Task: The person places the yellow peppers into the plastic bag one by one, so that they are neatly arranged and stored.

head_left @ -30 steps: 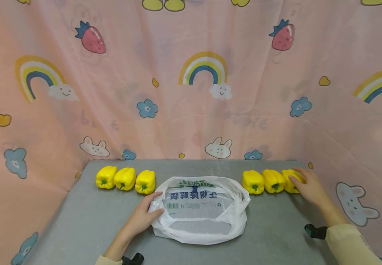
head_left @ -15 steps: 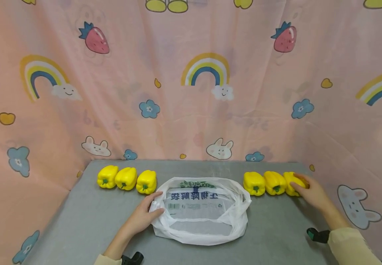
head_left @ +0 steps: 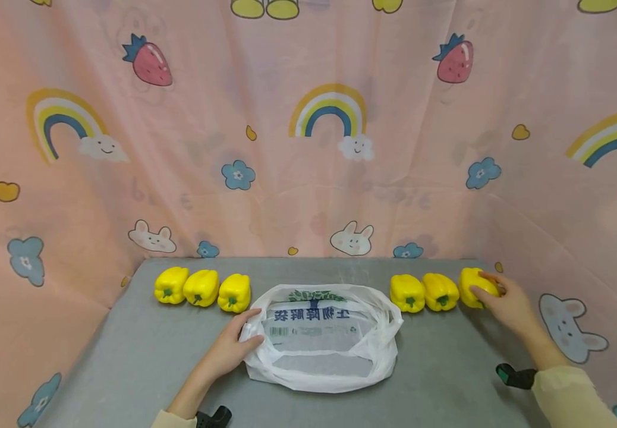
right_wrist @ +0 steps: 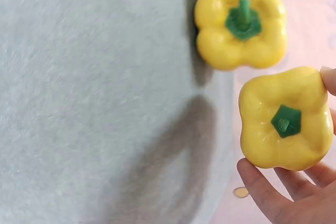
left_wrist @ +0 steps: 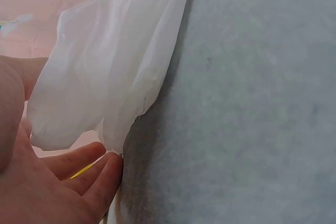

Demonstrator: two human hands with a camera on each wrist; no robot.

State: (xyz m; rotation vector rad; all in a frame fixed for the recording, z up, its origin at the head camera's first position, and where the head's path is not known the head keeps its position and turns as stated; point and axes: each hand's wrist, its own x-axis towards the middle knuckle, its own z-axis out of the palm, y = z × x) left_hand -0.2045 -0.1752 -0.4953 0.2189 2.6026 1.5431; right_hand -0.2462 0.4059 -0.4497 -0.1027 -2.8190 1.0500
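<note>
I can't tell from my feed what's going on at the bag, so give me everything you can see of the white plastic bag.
The white plastic bag is thin, crinkled film with blue printed characters, a barcode and a green leafy mark. It lies on the grey table between two rows of yellow peppers, mouth spread wide and open upward, nothing visible inside. The left hand grips its left rim; nothing else touches it.

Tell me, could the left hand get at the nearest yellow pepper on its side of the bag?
Probably yes. The left hand grips the plastic bag rim; the nearest pepper lies just beyond, with only bare table between. It must first release the bag.
</note>
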